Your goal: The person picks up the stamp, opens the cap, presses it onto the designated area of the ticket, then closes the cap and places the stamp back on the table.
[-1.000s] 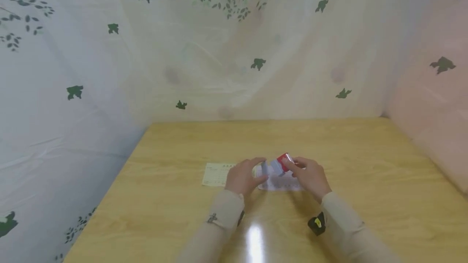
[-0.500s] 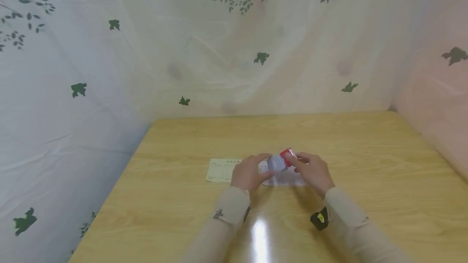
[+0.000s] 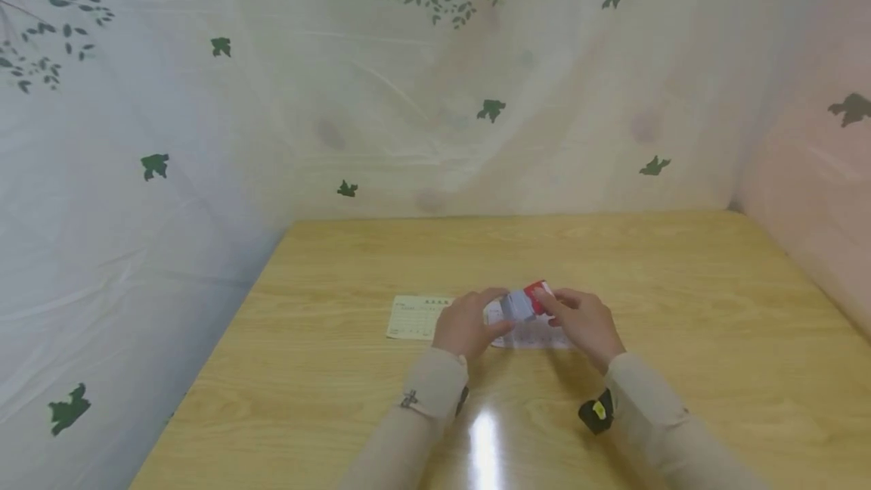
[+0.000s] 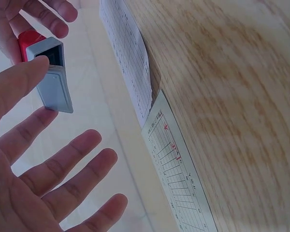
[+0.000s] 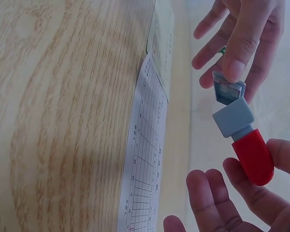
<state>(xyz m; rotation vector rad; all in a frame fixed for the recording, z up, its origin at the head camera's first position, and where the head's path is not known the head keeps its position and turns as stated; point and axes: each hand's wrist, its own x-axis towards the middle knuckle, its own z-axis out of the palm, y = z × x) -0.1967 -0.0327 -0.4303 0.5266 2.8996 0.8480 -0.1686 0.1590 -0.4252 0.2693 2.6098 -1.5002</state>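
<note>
A stamp with a red handle [image 5: 253,157] and a grey body [image 5: 233,117] is held above the papers. My right hand [image 3: 588,326] pinches the red handle between thumb and index finger. Thumb and index finger of my left hand [image 3: 464,324] pinch the stamp's grey cap [image 4: 56,89], the other fingers spread out. The cap sits angled against the end of the body in the left wrist view, and the body's dark hollow end shows beside it. Under the hands lies a white printed form [image 3: 534,335], partly covered by them in the head view.
Left of the white form, a pale yellow-green printed slip [image 3: 411,316] with red marks lies on the wooden table [image 3: 340,399]. The two papers meet at their edges. A leaf-patterned curtain [image 3: 408,97] stands behind and at both sides.
The stamp and its cap, apart a second ago, have come together as the hands closed in on each other. The head view has shifted slightly.
</note>
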